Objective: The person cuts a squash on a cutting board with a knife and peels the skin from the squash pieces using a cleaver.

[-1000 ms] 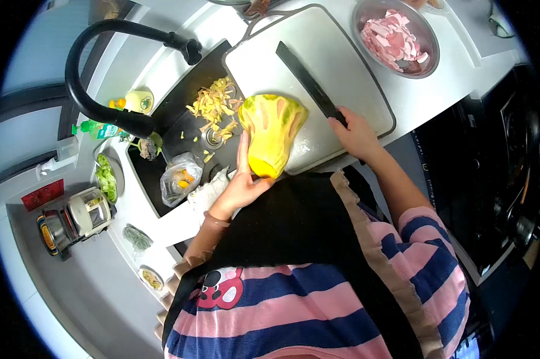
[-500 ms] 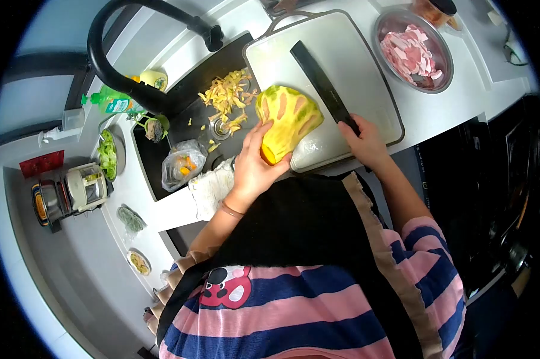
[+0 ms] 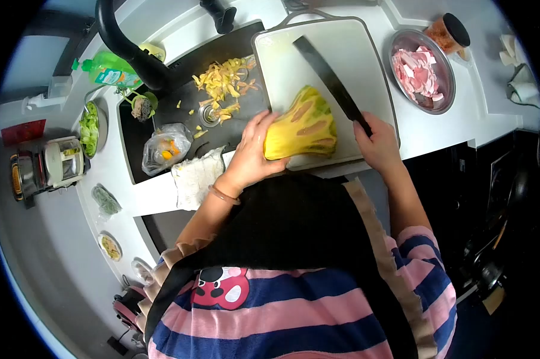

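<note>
My left hand is wrapped around the narrow end of a peeled yellow pumpkin with green and orange streaks. The pumpkin rests at the lower left of a white cutting board. In my right hand is the handle of a kitchen knife with a long dark blade. The blade slants up and left above the board, just beyond the pumpkin's wide end, and I cannot tell if the two touch. My left thumb is partly hidden under the pumpkin.
Peelings lie in the dark sink, beside a plastic bag with orange scraps. A black faucet arches over it. A metal bowl of sliced meat stands right of the board. A white cloth hangs over the sink's front edge.
The pumpkin has turned in my left hand, its wide end now facing right, and sits nearer the knife. My right hand still holds the knife. The whole view has shifted a little.
</note>
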`<control>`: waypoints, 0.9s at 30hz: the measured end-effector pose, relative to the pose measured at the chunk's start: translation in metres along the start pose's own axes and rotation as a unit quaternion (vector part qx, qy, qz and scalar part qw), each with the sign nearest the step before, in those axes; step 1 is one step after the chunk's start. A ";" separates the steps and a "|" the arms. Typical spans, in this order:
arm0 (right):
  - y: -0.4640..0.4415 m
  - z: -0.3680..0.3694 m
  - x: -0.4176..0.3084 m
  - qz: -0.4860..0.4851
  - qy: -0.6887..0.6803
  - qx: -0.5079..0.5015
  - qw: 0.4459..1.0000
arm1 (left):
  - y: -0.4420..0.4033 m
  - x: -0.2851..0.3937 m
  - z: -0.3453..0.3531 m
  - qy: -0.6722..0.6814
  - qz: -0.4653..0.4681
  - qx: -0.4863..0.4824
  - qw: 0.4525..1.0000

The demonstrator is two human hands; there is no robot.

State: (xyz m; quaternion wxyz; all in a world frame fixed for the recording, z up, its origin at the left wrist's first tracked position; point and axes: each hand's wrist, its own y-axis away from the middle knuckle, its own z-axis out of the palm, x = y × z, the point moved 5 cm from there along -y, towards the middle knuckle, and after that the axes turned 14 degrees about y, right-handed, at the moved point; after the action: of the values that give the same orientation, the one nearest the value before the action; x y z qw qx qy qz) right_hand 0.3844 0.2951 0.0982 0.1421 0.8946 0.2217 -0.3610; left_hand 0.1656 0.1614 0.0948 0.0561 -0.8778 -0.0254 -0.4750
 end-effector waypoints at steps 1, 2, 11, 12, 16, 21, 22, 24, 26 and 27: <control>0.001 -0.004 -0.004 -0.044 0.067 0.021 0.997 | 0.002 -0.002 0.002 0.005 -0.003 0.004 1.000; 0.000 -0.008 -0.010 -0.047 0.072 0.016 0.996 | 0.004 -0.010 0.002 0.036 -0.064 0.016 0.997; -0.013 -0.022 -0.036 -0.044 0.134 -0.015 0.990 | 0.002 -0.035 -0.002 0.078 -0.081 0.018 0.993; -0.014 -0.021 -0.038 -0.047 0.141 -0.015 0.989 | 0.003 -0.038 -0.001 0.082 -0.083 0.024 0.993; -0.015 -0.014 -0.038 -0.070 0.131 -0.007 0.989 | 0.005 -0.047 0.001 0.168 -0.097 0.034 0.980; -0.011 -0.011 -0.048 -0.056 0.139 0.001 0.989 | 0.005 -0.049 0.000 0.183 -0.133 -0.003 0.974; -0.011 -0.010 -0.050 -0.062 0.131 0.002 0.989 | 0.005 -0.050 0.001 0.182 -0.133 -0.008 0.974; -0.008 -0.010 -0.053 -0.069 0.129 0.004 0.989 | 0.004 -0.050 0.000 0.187 -0.131 -0.012 0.974; -0.006 -0.012 -0.059 -0.114 0.145 0.028 0.982 | 0.000 -0.047 -0.003 0.176 -0.105 -0.024 0.978; -0.005 -0.014 -0.062 -0.116 0.149 0.031 0.982 | -0.005 -0.048 -0.005 0.179 -0.101 -0.023 0.978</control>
State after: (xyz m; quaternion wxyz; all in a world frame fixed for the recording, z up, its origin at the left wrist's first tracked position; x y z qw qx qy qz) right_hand 0.3505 0.2875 0.1516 0.0373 0.9107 0.3313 -0.2439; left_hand 0.1349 0.1659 0.0579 -0.0083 -0.7726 -0.0926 -0.6281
